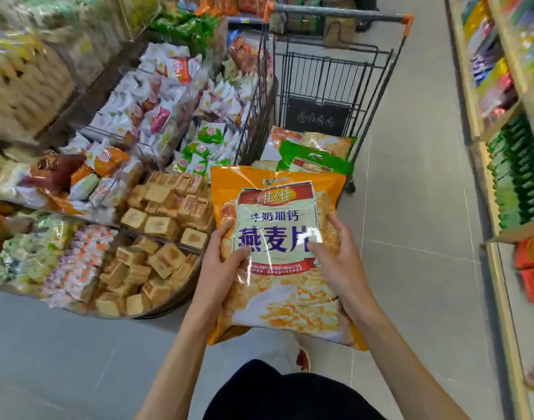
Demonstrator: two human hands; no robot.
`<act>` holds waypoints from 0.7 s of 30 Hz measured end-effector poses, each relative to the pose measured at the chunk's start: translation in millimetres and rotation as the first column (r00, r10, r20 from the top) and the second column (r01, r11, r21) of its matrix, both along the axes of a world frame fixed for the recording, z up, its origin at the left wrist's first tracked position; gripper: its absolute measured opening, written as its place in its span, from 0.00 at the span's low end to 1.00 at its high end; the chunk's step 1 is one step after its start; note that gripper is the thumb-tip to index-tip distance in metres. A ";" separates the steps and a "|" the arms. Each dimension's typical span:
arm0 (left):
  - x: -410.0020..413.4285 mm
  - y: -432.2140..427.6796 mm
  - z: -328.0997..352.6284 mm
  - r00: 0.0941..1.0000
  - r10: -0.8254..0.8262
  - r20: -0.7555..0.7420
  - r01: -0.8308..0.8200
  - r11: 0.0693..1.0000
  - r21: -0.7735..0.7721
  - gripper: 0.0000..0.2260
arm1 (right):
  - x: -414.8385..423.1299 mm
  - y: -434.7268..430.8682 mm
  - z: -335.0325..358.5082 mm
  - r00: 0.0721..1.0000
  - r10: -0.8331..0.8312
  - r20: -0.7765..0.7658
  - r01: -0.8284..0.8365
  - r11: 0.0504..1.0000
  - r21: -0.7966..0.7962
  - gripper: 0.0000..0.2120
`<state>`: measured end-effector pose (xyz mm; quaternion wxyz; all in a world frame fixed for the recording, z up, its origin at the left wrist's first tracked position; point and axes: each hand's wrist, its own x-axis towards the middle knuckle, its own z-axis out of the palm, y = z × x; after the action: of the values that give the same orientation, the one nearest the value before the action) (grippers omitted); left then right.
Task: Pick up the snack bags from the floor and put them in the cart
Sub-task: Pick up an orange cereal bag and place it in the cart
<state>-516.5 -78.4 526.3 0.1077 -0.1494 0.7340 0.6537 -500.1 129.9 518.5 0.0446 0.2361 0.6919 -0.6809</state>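
A large orange oat-flake snack bag [277,207] is held flat in front of me, its top edge just short of the cart's near end. My left hand [220,262] grips its left side and my right hand [338,259] grips its right side, thumbs on the front. The black wire shopping cart [326,74] stands ahead on the grey floor, with orange-capped handle at the far end. Inside it lie a green-topped bag [314,160] and an orange-and-white bag [280,137], partly hidden behind the held bag.
A tiered round display [144,231] of wrapped cakes and candies fills the left, touching the cart's left side. Shelves of packets [508,165] run along the right. Grey tiled aisle floor [417,225] lies between cart and shelves. My shoe [303,359] shows below the bag.
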 end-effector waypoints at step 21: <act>-458.9 57.4 -101.3 0.928 -0.348 0.132 0.354 0.935 -0.025 0.26 | -395.9 54.7 -76.4 0.968 -0.163 0.191 0.162 0.987 0.022 0.34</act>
<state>-975.4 -21.0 425.0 0.2653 -0.0590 0.7561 0.5953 -896.0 184.6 442.1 0.0546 0.3567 0.6649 -0.6540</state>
